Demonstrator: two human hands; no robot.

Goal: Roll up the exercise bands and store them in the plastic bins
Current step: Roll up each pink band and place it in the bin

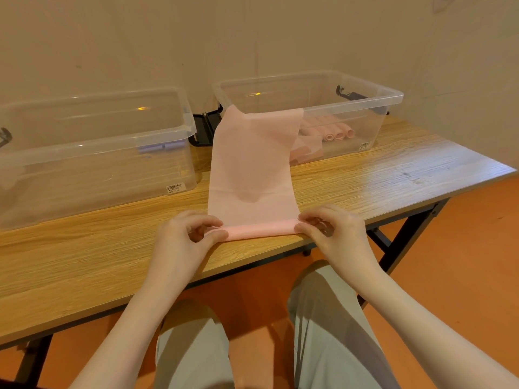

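Both hands are pinching the roll: left hand (187, 234) and right hand (331, 230) at either end of the pink band (252, 175), which trails from the table edge into the right bin (390, 99). Trick is keeping both ends level so it doesn't cone.

Bare table (84, 248) left; bins (98, 141) behind.

band (252, 169): pale pink | bins (365, 92): clear | table (393, 175): wood grain | floor (463, 248): orange
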